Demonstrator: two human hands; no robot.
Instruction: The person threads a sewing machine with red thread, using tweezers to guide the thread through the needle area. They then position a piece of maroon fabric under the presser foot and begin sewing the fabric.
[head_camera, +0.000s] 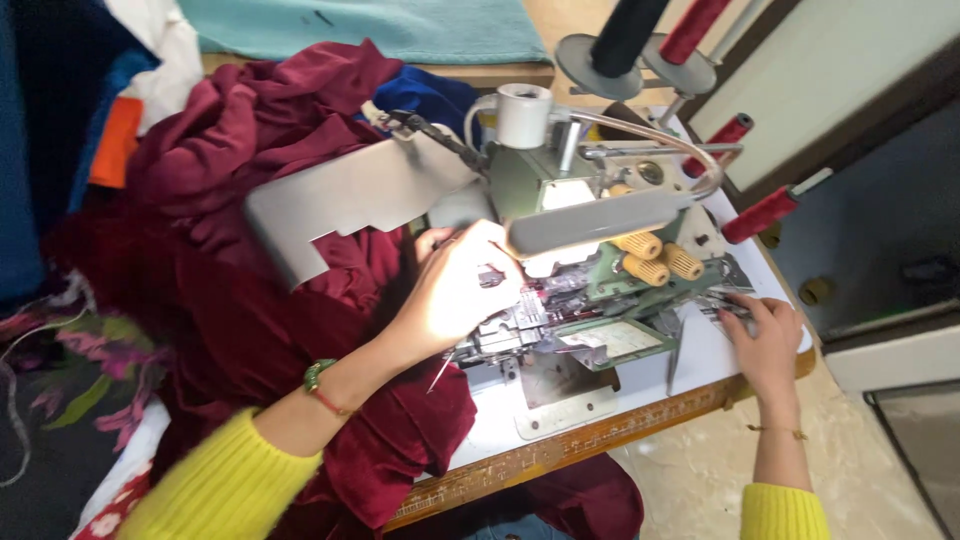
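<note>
The person's left hand (455, 290) rests over the needle area of a green overlock sewing machine (590, 270), fingers curled loosely against the metal parts there; whether they pinch anything cannot be told. Dark red velvet fabric (250, 300) lies heaped to the left of the machine and under that forearm. The right hand (765, 335) lies at the table's (600, 430) right edge, fingers bent onto small metal scissors (725, 300). Red thread cones (760, 215) stand behind.

Pale rectangular label (617, 340) on green sewing machine (560, 200) front, just below yellow knobs (655, 257)
</note>
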